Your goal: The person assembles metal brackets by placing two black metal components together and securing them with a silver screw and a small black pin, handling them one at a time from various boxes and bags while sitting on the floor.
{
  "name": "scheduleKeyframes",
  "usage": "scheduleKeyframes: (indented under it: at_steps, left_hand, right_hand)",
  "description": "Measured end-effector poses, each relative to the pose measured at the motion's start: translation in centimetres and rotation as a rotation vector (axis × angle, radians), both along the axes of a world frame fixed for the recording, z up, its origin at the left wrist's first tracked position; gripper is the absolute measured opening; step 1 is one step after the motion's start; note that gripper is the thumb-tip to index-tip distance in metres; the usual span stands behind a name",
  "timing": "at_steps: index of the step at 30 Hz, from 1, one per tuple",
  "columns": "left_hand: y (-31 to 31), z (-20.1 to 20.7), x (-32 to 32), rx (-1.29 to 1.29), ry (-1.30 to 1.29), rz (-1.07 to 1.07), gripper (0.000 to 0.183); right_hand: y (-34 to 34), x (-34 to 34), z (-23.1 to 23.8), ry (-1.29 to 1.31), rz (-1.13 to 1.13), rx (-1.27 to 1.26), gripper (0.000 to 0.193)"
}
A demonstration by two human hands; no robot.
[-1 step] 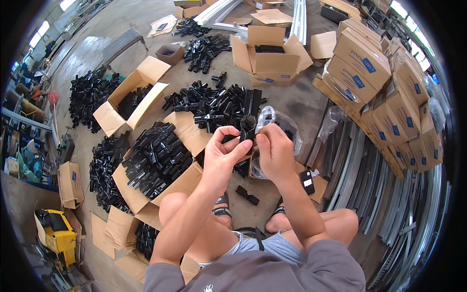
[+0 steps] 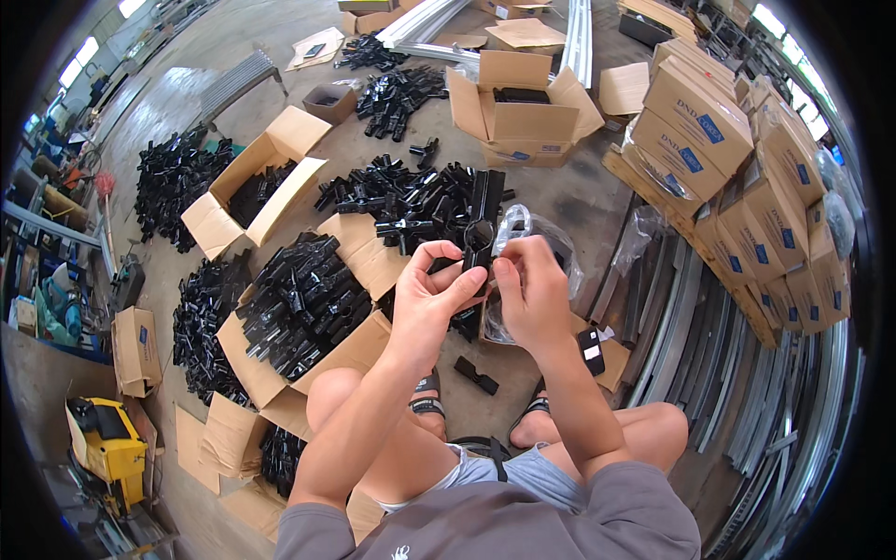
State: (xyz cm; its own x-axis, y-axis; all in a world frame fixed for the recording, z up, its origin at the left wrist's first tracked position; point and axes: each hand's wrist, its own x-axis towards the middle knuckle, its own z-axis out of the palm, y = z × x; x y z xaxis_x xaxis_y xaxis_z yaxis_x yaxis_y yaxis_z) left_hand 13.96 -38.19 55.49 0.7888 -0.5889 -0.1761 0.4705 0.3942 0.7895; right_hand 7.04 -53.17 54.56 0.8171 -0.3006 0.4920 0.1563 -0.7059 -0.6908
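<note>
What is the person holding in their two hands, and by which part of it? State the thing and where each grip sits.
A long black bracket, held upright. Both the left hand and the right hand pinch its lower end with the fingertips; its upper length stands free.

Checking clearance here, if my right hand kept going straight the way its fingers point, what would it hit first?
Most likely the black connector piece that the right hand already pinches with the left hand; depth beyond is unclear.
</note>
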Motion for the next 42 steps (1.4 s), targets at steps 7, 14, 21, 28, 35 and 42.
scheduleKeyframes:
  at_steps: [7,14,21,28,35,42]
  left_hand:
    - [0.1,0.3,0.3,-0.034,-0.017,-0.003,0.031]
    - [0.3,-0.1,0.4,-0.022,-0.03,-0.019,0.032]
    - [0.1,-1.1,0.8,0.009,-0.066,-0.061,0.034]
    - [0.1,-0.7,0.4,0.02,-0.046,-0.05,0.034]
    - [0.1,-1.0,0.4,0.064,-0.103,-0.068,0.033]
    - [0.0,-0.7,0.2,0.03,-0.042,-0.025,0.034]
  right_hand:
    - [0.5,0.6,-0.6,-0.099,0.025,0.132,0.015]
    - [-1.0,1.0,-1.1,-0.105,0.009,-0.185,0.019]
    - [0.1,1.1,-1.1,-0.19,-0.006,-0.027,0.013]
    - [0.0,1.3,-2.6,-0.159,-0.046,-0.079,0.013]
    - [1.4,2.2,-2.7,-0.236,-0.216,-0.051,0.009]
    - [1.0,1.2,-1.9,-0.219,-0.143,-0.198,0.013]
